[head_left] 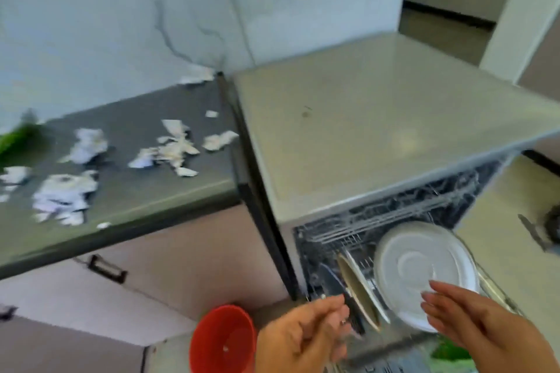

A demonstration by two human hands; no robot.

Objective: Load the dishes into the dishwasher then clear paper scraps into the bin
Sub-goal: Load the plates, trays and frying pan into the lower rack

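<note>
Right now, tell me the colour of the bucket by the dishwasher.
The bucket is red, seen in the head view.

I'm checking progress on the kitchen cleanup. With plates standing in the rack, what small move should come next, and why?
Probably draw both hands back from the rack and turn to the counter. The white plate already stands in the dishwasher rack beside other plates; the right hand and left hand seem to hold nothing, while paper scraps still litter the counter.
</note>
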